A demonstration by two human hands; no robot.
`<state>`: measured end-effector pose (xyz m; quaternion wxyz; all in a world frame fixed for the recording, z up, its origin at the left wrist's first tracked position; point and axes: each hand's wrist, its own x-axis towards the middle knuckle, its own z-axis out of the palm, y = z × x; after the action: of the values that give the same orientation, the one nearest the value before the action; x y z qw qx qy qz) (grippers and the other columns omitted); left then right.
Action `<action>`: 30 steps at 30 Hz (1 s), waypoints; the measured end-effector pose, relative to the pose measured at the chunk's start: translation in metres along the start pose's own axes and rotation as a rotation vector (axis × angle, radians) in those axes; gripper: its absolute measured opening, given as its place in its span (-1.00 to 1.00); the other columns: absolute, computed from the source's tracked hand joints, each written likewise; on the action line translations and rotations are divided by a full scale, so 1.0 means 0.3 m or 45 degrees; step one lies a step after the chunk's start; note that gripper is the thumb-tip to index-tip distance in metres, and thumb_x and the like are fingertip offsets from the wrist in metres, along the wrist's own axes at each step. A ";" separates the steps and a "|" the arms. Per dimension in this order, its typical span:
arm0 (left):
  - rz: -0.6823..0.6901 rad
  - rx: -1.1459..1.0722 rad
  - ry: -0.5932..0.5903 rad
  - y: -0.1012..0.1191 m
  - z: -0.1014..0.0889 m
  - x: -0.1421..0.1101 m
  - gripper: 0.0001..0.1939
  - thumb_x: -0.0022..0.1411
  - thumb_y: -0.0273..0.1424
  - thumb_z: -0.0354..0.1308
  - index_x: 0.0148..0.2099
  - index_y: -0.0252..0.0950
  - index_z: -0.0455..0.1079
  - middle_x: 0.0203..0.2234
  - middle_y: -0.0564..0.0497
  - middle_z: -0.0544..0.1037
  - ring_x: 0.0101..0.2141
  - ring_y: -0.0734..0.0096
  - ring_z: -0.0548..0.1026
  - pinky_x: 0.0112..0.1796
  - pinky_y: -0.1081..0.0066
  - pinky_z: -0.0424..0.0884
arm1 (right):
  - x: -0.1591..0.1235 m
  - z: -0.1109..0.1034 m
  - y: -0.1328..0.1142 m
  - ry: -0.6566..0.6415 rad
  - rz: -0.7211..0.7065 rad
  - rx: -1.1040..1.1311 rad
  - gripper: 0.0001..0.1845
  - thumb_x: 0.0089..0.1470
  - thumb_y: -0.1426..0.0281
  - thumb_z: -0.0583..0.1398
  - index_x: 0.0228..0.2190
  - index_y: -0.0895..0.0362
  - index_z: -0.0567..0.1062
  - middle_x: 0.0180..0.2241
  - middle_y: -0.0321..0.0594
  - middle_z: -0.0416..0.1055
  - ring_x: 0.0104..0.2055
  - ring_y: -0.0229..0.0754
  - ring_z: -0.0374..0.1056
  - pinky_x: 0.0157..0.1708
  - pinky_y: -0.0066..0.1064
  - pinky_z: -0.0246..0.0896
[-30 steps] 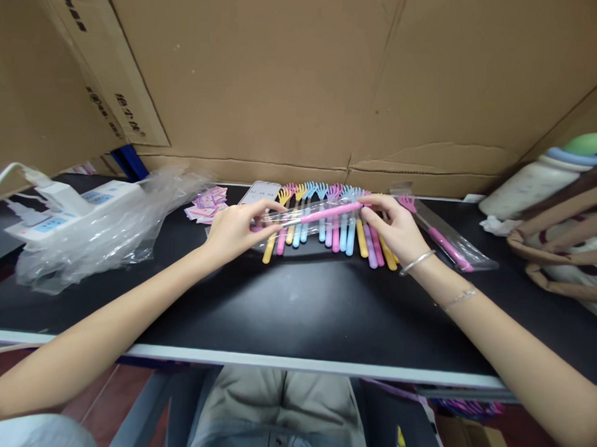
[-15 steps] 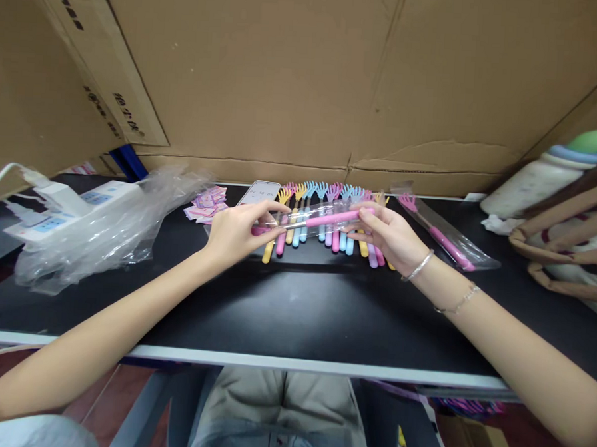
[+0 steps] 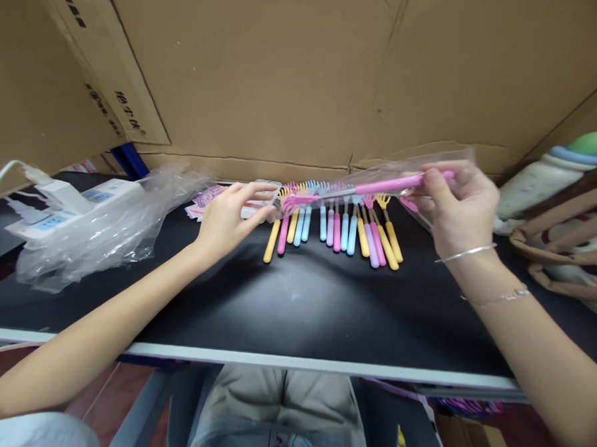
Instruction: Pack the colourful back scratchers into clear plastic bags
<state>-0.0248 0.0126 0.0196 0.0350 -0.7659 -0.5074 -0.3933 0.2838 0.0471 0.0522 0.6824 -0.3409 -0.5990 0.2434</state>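
Observation:
A pink-handled back scratcher [image 3: 388,185] in a clear plastic sleeve is pinched at its handle end by my right hand [image 3: 462,205]. It is held aslant over the desk, its pink claw head lower and to the left. My left hand [image 3: 231,217] is just left of that claw head, thumb and fingers apart with nothing between them. Beneath the held scratcher lies a row of back scratchers [image 3: 337,232] with yellow, pink, blue and purple handles, pointing towards me. Their claw heads are partly hidden. Another bagged pink scratcher [image 3: 409,204] is mostly covered by my right hand.
At the left lie clear plastic bags [image 3: 97,240] against a white power strip [image 3: 53,220] with plugs. Small printed cards [image 3: 199,205] and a phone [image 3: 268,185] are behind my left hand. A bottle [image 3: 546,176] and a brown bag [image 3: 568,237] stand right. Cardboard [image 3: 306,84] walls the back.
My right hand has moved right and up with the bagged pink back scratcher. My left hand, earlier gripping its other end, has let go and moved slightly left.

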 end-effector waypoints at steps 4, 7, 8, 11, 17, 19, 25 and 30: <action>0.070 0.008 0.043 0.003 0.005 -0.004 -0.77 0.29 -0.33 0.04 -0.05 -0.18 0.42 -0.19 0.06 0.58 -0.18 0.39 0.49 -0.19 0.45 0.34 | -0.034 -0.003 -0.054 0.014 -0.351 -0.284 -0.89 0.04 0.27 0.27 -0.35 0.01 0.49 -0.33 -0.21 0.50 -0.26 -0.10 0.47 -0.26 -0.19 0.40; 0.175 0.076 -0.021 0.004 0.023 -0.014 -0.80 0.31 -0.34 0.03 -0.11 -0.18 0.46 -0.24 0.08 0.59 -0.23 0.41 0.49 -0.24 0.47 0.34 | -0.073 -0.004 -0.054 -0.104 -0.600 -0.620 -0.88 0.06 0.32 0.26 -0.29 -0.04 0.51 -0.24 -0.23 0.53 -0.16 -0.06 0.45 -0.16 -0.13 0.34; 0.218 0.109 -0.050 0.005 0.031 -0.018 -0.79 0.31 -0.33 0.02 -0.12 -0.18 0.46 -0.25 0.07 0.59 -0.24 0.41 0.49 -0.26 0.47 0.33 | -0.083 -0.004 -0.043 -0.183 -0.670 -0.708 -0.89 0.06 0.32 0.26 -0.29 -0.04 0.52 -0.23 -0.25 0.53 -0.16 -0.07 0.45 -0.15 -0.14 0.33; 0.379 0.223 -0.124 0.009 0.058 -0.036 -0.77 0.34 -0.33 -0.02 -0.12 -0.20 0.46 -0.28 0.06 0.59 -0.26 0.42 0.48 -0.29 0.49 0.32 | -0.106 0.004 0.001 -0.510 -0.722 -0.851 -0.91 0.10 0.30 0.21 -0.32 -0.02 0.53 -0.22 -0.25 0.55 -0.15 -0.10 0.45 -0.15 -0.19 0.32; 0.695 0.377 -0.203 0.044 0.093 -0.063 -0.73 0.36 -0.43 -0.09 -0.08 -0.20 0.43 -0.30 0.06 0.58 -0.28 0.45 0.46 -0.33 0.51 0.30 | -0.163 0.058 0.047 -0.956 -0.687 -1.031 -0.74 0.23 0.28 0.04 -0.29 -0.02 0.53 -0.13 -0.23 0.52 -0.20 -0.15 0.41 -0.22 -0.27 0.29; 0.705 0.366 -0.187 0.056 0.101 -0.070 -0.75 0.36 -0.39 -0.07 -0.05 -0.18 0.41 -0.31 0.06 0.57 -0.27 0.45 0.45 -0.31 0.51 0.31 | -0.187 0.082 0.056 -1.014 -0.785 -1.129 -0.73 0.25 0.32 0.01 -0.29 0.02 0.51 -0.15 -0.19 0.52 -0.21 -0.16 0.40 -0.30 -0.33 0.25; 0.732 0.322 -0.260 0.074 0.130 -0.092 -0.76 0.33 -0.27 0.00 -0.03 -0.22 0.36 -0.23 0.04 0.54 -0.20 0.44 0.46 -0.29 0.53 0.34 | -0.227 0.127 0.079 -1.128 -0.872 -1.311 -0.85 0.21 0.41 0.05 -0.31 0.14 0.41 -0.29 -0.12 0.44 -0.27 -0.18 0.36 -0.46 -0.44 0.12; 0.771 0.271 -0.318 0.087 0.141 -0.105 -0.71 0.32 -0.20 0.01 -0.03 -0.25 0.33 -0.21 0.00 0.53 -0.22 0.41 0.46 -0.36 0.51 0.34 | -0.228 0.128 0.065 -1.196 -0.827 -1.277 -0.84 0.19 0.30 0.10 -0.35 0.15 0.37 -0.34 -0.15 0.41 -0.31 -0.17 0.36 -0.44 -0.43 0.15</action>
<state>0.0146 -0.0044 -0.0206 0.1677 -0.9160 -0.2956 -0.2132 0.2363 0.0157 -0.0051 0.1565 -0.2773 -0.9358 -0.1516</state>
